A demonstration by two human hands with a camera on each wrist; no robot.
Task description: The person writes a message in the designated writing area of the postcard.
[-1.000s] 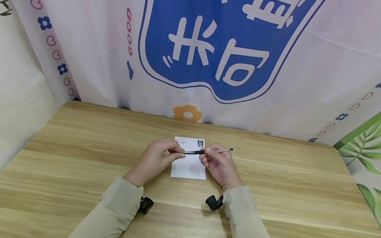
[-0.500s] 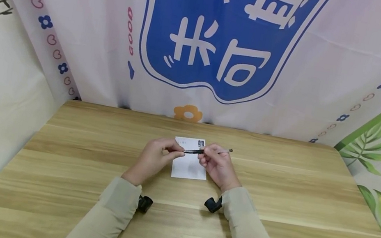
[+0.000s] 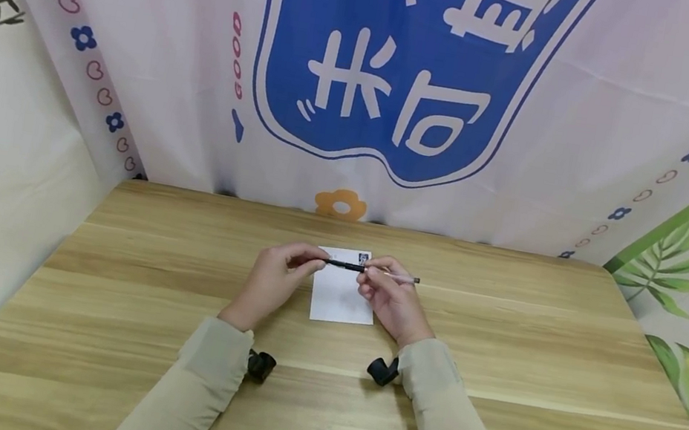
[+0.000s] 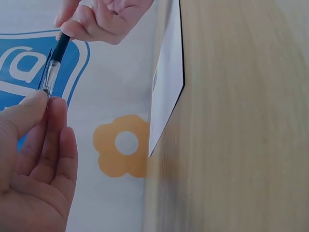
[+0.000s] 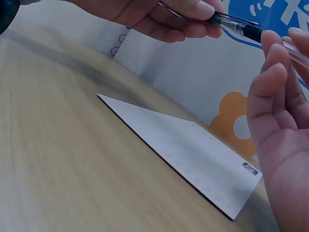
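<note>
Above the white sheet (image 3: 340, 303), my two hands hold one pen (image 3: 346, 266) level between them. My left hand (image 3: 276, 279) pinches its capped end between thumb and fingertips. On the right, my right hand (image 3: 397, 300) grips the barrel, whose clear rear end sticks out past the fingers. The left wrist view shows a clear cap (image 4: 51, 75) with a dark clip, partly hidden by the left thumb, and the pen's black grip (image 4: 61, 47). In the right wrist view, the clear barrel (image 5: 297, 54) passes between the right fingers. The sheet has a small dark printed square (image 5: 250, 168) in one corner.
The sheet lies flat on a wood-grain table (image 3: 314, 406), near its back edge. Behind the table hangs a printed cloth (image 3: 193, 146) with an orange flower (image 3: 341, 205). Black wrist cameras (image 3: 383, 371) stick out beside both cuffs.
My left hand has moved slightly left and away from me, and the pen has turned nearly level. A little more of the pen shows between the hands. The right hand has hardly moved.
</note>
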